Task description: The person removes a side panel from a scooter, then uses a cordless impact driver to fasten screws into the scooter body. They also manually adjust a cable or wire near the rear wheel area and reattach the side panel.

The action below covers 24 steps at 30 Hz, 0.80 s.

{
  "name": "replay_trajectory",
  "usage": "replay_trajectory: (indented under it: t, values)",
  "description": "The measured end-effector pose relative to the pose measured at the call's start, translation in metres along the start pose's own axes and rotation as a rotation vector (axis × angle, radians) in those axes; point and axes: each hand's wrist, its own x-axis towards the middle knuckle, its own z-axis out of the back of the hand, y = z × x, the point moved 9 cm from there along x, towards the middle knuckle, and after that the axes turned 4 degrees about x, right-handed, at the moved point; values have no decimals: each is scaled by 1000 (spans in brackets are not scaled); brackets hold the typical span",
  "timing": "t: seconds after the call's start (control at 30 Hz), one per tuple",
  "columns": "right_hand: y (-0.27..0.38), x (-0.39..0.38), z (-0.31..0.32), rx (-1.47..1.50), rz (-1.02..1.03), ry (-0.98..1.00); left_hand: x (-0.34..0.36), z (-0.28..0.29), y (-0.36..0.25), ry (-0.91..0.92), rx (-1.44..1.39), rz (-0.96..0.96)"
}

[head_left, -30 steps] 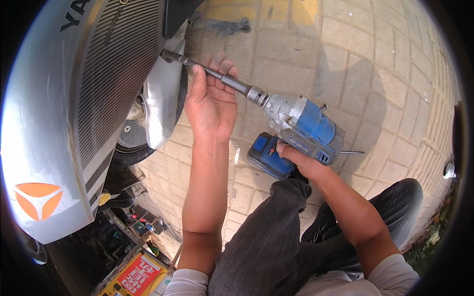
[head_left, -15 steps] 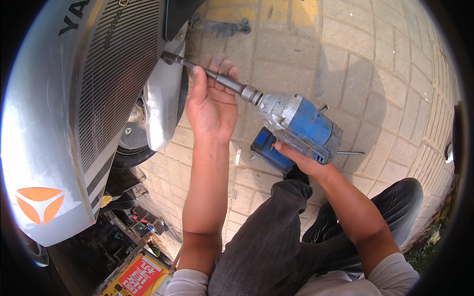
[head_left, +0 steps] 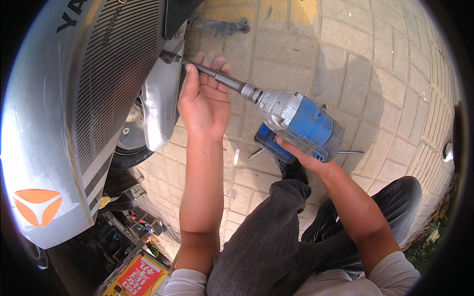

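Note:
My right hand [head_left: 312, 159] grips the handle of a blue and grey cordless impact wrench [head_left: 311, 116], its battery pack [head_left: 269, 140] toward my knee. A long dark metal extension bar [head_left: 228, 80] runs from the wrench's nose up and left to the scooter's underside. My left hand [head_left: 205, 108] is palm up around that bar, with the thumb in front and the fingers curled behind it. The bar's far end meets a socket-like piece [head_left: 169, 56] at the edge of the silver scooter body [head_left: 52, 128]; what it sits on is hidden behind the panel.
Behind my left hand is the scooter's wheel [head_left: 129, 138] with a silver cover [head_left: 160, 113]. A dark metal part [head_left: 219, 26] lies on the paving [head_left: 281, 69], and a thin rod [head_left: 351, 152] shows beyond the wrench. Mixed tools [head_left: 140, 222] sit at lower left, beside a red-and-yellow box [head_left: 140, 276].
My left hand has slid slightly left along the extension bar toward the scooter. The wrench has rolled a little, its battery pack shifting slightly right and down.

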Motion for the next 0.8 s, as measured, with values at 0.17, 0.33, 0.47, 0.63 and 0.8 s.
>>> replay_trajectory:
  t: [0.17,0.33,0.47,0.63,0.8]
  values:
    - [-7,8,10,-125,-62,39,10,6,-6,-31,-55,-4]
    - [-3,-3,32,-187,125,-36,6,-4,4,18,-27,-1]
    - [-8,-7,45,-120,-77,-86,11,-13,24,-5,4,114]
    - [-27,2,37,224,-274,-109,29,-15,27,-36,39,102]
    - [-37,11,25,395,-307,-135,40,-10,27,-36,55,86]
